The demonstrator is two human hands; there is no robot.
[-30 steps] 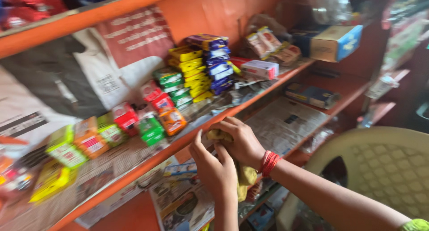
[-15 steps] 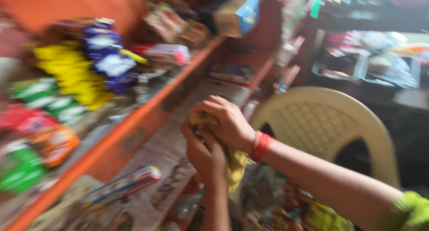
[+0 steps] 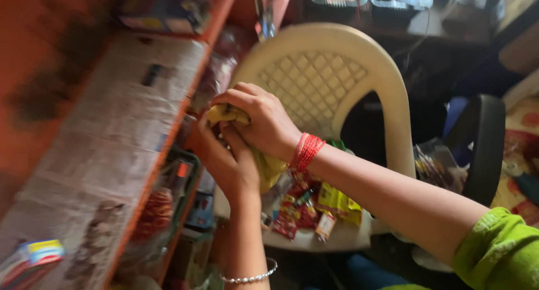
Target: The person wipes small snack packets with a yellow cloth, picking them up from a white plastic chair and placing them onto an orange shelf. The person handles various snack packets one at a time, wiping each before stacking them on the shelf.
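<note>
Both my hands hold a crumpled yellow cloth [image 3: 267, 165] beside the front edge of an orange shelf [image 3: 168, 149]. My right hand [image 3: 261, 119], with red threads around its wrist, closes over the top of the cloth. Under it my left hand [image 3: 227, 163], with a silver bracelet on the forearm, grips the same cloth from below. Part of the cloth hangs down between my wrists.
The shelf is lined with newspaper [image 3: 106, 138]. A cream plastic chair [image 3: 337, 88] stands just behind my hands, with several small red and yellow packets [image 3: 314, 206] on its seat. A dark chair [image 3: 483, 144] is at right. More goods sit below the shelf [image 3: 163, 211].
The view has swung right and down, away from the rows of stacked packets to the lower shelf and the chair. My hands have stayed together on the cloth.
</note>
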